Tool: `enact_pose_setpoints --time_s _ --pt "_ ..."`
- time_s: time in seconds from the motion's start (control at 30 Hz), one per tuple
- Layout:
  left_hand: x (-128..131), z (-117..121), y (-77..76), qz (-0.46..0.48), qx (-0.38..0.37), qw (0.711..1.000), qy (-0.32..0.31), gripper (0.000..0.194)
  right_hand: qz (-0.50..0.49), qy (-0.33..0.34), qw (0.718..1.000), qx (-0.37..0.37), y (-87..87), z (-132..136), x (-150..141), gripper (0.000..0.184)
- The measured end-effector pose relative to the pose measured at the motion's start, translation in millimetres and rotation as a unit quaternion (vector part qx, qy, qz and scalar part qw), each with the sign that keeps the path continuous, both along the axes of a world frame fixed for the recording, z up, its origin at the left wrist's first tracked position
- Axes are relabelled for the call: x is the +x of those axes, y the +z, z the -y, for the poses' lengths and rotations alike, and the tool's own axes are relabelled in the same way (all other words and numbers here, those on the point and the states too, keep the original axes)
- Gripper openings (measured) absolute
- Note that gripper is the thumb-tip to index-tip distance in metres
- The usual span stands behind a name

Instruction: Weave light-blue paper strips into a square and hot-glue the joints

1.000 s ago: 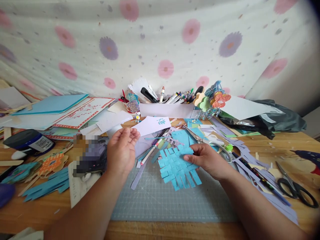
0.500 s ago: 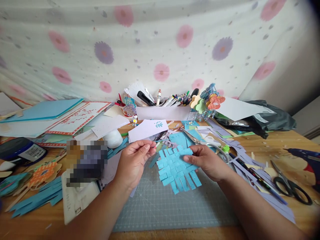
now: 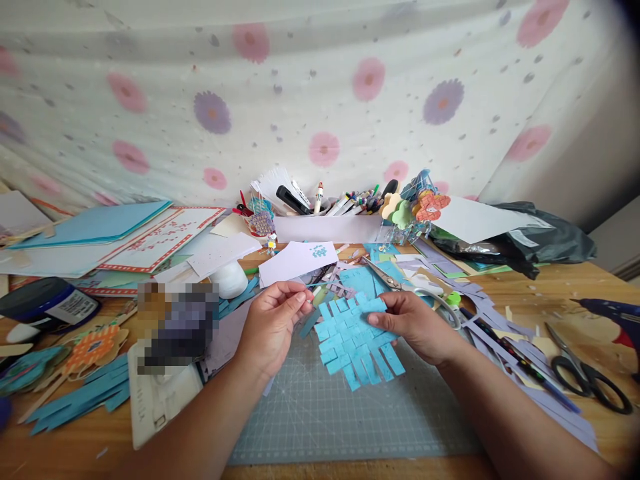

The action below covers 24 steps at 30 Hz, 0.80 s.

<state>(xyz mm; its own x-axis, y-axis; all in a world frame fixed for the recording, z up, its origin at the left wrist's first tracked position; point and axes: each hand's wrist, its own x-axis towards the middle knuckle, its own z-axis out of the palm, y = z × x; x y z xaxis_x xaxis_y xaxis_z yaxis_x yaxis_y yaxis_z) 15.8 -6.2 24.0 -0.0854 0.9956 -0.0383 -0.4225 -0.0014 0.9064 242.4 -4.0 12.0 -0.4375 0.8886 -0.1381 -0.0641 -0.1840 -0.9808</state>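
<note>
My right hand [image 3: 407,321] holds a woven square of blue paper strips [image 3: 353,337] by its right edge, thumb on top. Loose strip ends fan out along its lower side. The square is raised above the grey cutting mat [image 3: 350,423]. To its left, my left hand [image 3: 275,317] is closed in a pinch, thumb against forefinger, apart from the square. Whatever lies between those fingertips is too small to make out. Beyond both hands sit a blue paper sheet [image 3: 360,279] and metal scissors [image 3: 384,275].
Black-handled scissors [image 3: 583,373] and a glue gun [image 3: 607,317] lie at right beside purple paper scraps [image 3: 545,400]. Blue paper strips [image 3: 83,397] and a dark jar [image 3: 47,300] are at left. A pen box [image 3: 327,229] stands behind, near a black plastic bag [image 3: 565,233].
My left hand has moved right and slightly down toward the woven square, its loosely curled fingers now pinched. My right hand keeps its hold on the square. The view has shifted slightly.
</note>
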Motion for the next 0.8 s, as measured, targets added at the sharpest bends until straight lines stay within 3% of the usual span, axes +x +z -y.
enact_pose_setpoints --time_s 0.8 --pt "-1.3 -1.4 -2.7 -0.006 -0.008 1.0 -0.002 0.019 0.006 -0.019 1.0 -0.005 -0.7 -2.3 0.5 0.034"
